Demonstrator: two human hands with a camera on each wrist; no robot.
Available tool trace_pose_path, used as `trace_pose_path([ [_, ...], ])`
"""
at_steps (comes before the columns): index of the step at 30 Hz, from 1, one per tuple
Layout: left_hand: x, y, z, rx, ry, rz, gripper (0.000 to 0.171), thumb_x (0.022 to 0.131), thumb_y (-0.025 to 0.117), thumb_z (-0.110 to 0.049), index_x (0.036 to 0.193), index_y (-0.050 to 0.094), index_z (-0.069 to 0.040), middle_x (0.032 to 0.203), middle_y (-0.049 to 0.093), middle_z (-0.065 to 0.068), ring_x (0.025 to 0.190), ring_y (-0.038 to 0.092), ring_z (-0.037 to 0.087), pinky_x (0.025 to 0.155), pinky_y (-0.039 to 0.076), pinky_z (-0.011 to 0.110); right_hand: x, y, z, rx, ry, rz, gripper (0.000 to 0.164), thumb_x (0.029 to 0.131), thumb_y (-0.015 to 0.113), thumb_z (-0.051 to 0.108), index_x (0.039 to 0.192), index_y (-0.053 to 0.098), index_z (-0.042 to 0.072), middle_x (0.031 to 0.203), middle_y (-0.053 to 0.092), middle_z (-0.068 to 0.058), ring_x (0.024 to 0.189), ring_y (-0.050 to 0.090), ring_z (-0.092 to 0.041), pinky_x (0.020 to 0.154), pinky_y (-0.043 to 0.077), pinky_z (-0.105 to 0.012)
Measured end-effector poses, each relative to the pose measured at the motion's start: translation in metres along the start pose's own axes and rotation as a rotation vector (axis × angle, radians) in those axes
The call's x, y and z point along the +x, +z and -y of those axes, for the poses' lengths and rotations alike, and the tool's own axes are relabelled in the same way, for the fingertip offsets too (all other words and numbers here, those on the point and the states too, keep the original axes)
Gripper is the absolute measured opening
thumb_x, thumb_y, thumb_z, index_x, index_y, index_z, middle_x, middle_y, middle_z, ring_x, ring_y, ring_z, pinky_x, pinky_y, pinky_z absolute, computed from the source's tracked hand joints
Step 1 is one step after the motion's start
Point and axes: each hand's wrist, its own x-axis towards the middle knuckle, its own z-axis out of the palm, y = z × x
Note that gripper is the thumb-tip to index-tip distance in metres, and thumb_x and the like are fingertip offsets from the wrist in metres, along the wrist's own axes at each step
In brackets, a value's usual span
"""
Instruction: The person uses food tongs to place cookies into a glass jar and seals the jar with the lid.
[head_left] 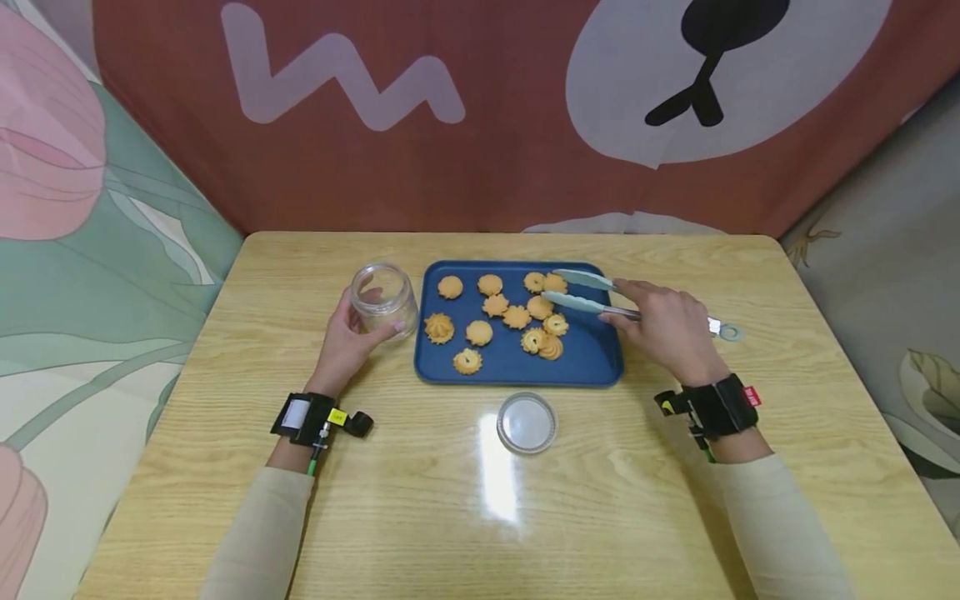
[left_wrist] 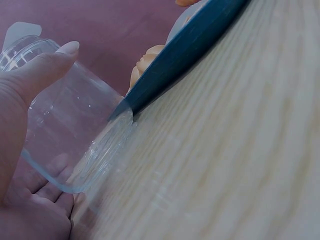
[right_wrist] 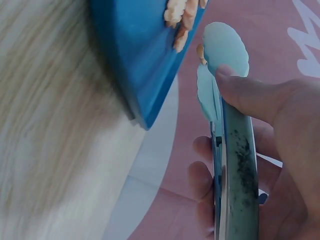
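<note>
My left hand [head_left: 351, 342] grips a clear jar [head_left: 386, 304] beside the tray's left edge, the thumb across its near side and the fingers around the far side. The jar's mouth faces up, and no lid covers it. In my right hand [head_left: 671, 329] is a pair of tongs [head_left: 573, 302] with pale blue scalloped tips and metal arms. Their tips are spread apart over the right rear of the blue tray [head_left: 592, 358], close over the cookies [head_left: 539, 307] there. In the right wrist view the thumb [right_wrist: 250, 92] presses along one tong arm, with fingers round the other.
Several more cookies [head_left: 478, 333], round, star-shaped and swirled, lie spread over the tray. A round lid [head_left: 527, 423] lies on the wooden table [head_left: 420, 500] in front of the tray. A printed cloth [head_left: 510, 167] hangs behind the table's back edge.
</note>
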Motion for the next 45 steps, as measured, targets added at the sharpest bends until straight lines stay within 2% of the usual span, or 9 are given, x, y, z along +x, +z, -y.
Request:
trace_pose_path([
  [14, -0.002, 0.001, 0.000, 0.015, -0.001, 0.012, 0.092, 0.090, 0.085, -0.019, 0.165, 0.033, -0.024, 0.162, 0.048, 0.015, 0.157, 0.038, 0.028, 0.137, 0.018, 0.046, 0.009, -0.005, 0.026, 0.024, -0.070, -0.049, 0.060, 0.092, 0.081, 0.041, 0.141, 0.067, 0.008, 0.130, 0.074, -0.019, 0.092, 0.076, -0.040, 0.057, 0.058, -0.048],
  [25, 0.001, 0.001, -0.002, 0.041, 0.007, 0.017, 0.091, 0.090, 0.085, -0.020, 0.165, 0.032, -0.026, 0.162, 0.047, 0.016, 0.157, 0.037, 0.028, 0.136, 0.018, 0.048, 0.021, -0.011, 0.051, 0.049, -0.134, -0.085, 0.061, 0.093, 0.080, 0.044, 0.142, 0.067, 0.011, 0.129, 0.075, -0.017, 0.083, 0.076, -0.035, 0.056, 0.056, -0.044],
  [29, 0.002, 0.001, -0.002, 0.037, 0.011, 0.017, 0.092, 0.090, 0.085, -0.020, 0.165, 0.032, -0.023, 0.162, 0.048, 0.015, 0.157, 0.037, 0.028, 0.136, 0.018, 0.049, 0.025, -0.015, 0.062, 0.057, -0.153, -0.082, 0.061, 0.094, 0.078, 0.045, 0.144, 0.066, 0.011, 0.133, 0.074, -0.015, 0.089, 0.077, -0.035, 0.059, 0.058, -0.045],
  [37, 0.001, 0.002, 0.000, 0.026, 0.003, 0.013, 0.092, 0.090, 0.085, -0.020, 0.164, 0.033, -0.023, 0.161, 0.049, 0.015, 0.156, 0.038, 0.027, 0.136, 0.018, 0.048, 0.032, -0.017, 0.087, 0.058, -0.198, -0.066, 0.064, 0.094, 0.076, 0.049, 0.145, 0.065, 0.011, 0.135, 0.073, -0.016, 0.101, 0.077, -0.036, 0.068, 0.062, -0.047],
  [41, 0.000, 0.002, 0.000, 0.018, 0.008, 0.003, 0.091, 0.090, 0.085, -0.018, 0.165, 0.033, -0.022, 0.161, 0.049, 0.016, 0.156, 0.038, 0.029, 0.136, 0.018, 0.047, 0.036, -0.015, 0.100, 0.066, -0.235, -0.054, 0.062, 0.096, 0.075, 0.047, 0.146, 0.064, 0.012, 0.137, 0.072, -0.015, 0.108, 0.076, -0.035, 0.080, 0.064, -0.051],
  [45, -0.002, 0.001, 0.000, 0.020, 0.007, 0.001, 0.092, 0.090, 0.085, -0.018, 0.165, 0.032, -0.021, 0.161, 0.049, 0.016, 0.157, 0.038, 0.029, 0.136, 0.018, 0.048, 0.041, -0.014, 0.113, 0.070, -0.267, -0.045, 0.061, 0.097, 0.073, 0.049, 0.146, 0.064, 0.013, 0.137, 0.072, -0.014, 0.105, 0.077, -0.033, 0.085, 0.064, -0.051],
])
